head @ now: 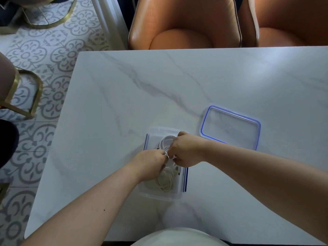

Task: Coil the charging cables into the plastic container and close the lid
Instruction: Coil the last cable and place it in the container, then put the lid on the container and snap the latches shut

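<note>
A clear plastic container (154,135) with blue side clips sits on the marble table in front of me. Inside it lie white charging cables: one coil (165,139) at the far end and a cream coil (164,183) at the near end. My left hand (150,164) and my right hand (186,150) are both over the container, fingers pinched on a white cable between them. The hands hide the middle of the container. The clear lid (230,127) with a blue seal lies flat on the table to the right, apart from the container.
The white marble table (124,95) extends far and right. Two orange leather chairs (184,23) stand at its far edge. Gold-framed stools (26,89) stand on the patterned tile floor to the left.
</note>
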